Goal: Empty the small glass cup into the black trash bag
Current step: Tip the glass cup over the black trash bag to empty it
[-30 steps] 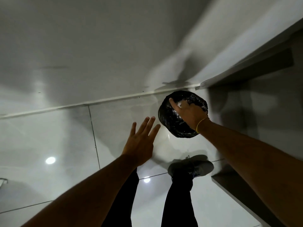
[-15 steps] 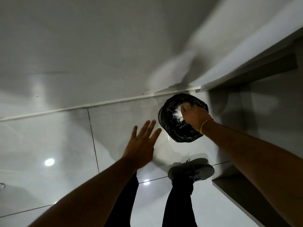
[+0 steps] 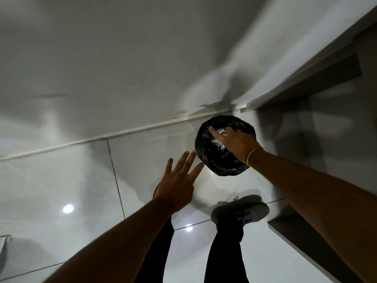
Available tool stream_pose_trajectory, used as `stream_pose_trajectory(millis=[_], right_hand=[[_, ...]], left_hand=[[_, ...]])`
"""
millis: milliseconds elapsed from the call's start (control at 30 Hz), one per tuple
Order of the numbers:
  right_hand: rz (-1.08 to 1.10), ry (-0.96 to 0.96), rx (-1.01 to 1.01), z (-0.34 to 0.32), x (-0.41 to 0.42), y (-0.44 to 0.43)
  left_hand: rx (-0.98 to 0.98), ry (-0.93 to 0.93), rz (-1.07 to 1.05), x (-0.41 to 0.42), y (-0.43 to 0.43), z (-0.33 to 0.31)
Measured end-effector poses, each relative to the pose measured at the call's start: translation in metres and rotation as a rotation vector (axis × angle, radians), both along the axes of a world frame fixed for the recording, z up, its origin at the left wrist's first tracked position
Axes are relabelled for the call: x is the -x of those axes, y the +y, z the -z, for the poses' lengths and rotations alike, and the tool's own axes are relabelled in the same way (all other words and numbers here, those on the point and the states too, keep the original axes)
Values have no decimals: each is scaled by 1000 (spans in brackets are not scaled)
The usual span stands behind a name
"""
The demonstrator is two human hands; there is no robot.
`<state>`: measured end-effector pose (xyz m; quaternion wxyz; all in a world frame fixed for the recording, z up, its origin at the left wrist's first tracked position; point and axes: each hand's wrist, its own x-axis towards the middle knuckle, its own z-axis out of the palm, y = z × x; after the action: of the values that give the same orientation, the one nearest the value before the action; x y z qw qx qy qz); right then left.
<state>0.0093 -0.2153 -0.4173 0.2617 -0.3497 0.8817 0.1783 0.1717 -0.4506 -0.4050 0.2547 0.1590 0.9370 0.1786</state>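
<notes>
down on the glossy tiled floor (image 3: 81,180), close to the far wall's white skirting strip (image 3: 126,131), sits the black trash bag (image 3: 214,156), its round mouth facing up and its crinkled plastic catching small highlights; it stands just left of a grey cabinet base (image 3: 306,92) that runs along the right side of the scene; the right hand (image 3: 236,142) reaches over the bag's mouth from the right, back of the hand towards the camera, fingers curled downward into the opening, a thin yellow band (image 3: 253,155) around the wrist; something pale and shiny shows between those fingers, which may be the small glass cup (image 3: 221,132), though the view is too dim and small to be sure; the fingers look closed around it, held over the bag's inside; the left hand (image 3: 177,184) hovers just left of the bag and nearer to the person, palm down, fingers spread and straight, holding nothing, its fingertips close to the bag's left rim but apart from it as far as can be seen; below the hands, two legs in black trousers (image 3: 222,256) stand on the tiles, and a grey shoe (image 3: 242,211) points to the right, near the bag; two round ceiling-light reflections (image 3: 68,208) glow on the floor to the left and between the legs.
</notes>
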Motion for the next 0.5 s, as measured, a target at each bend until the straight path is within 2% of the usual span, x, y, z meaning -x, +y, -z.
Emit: stream_pose_trajectory(millis=[133, 300, 400, 500], right_hand=[[84, -11, -2, 1, 1, 2], [347, -20, 165, 1, 0, 16], [630, 63, 318, -8, -9, 30], [1095, 122, 490, -37, -21, 41]], left_hand=[[-14, 17, 12, 0, 4, -4], [9, 7, 55, 3, 7, -14], [10, 11, 76, 8, 11, -29], [-4, 31, 92, 19, 18, -58]])
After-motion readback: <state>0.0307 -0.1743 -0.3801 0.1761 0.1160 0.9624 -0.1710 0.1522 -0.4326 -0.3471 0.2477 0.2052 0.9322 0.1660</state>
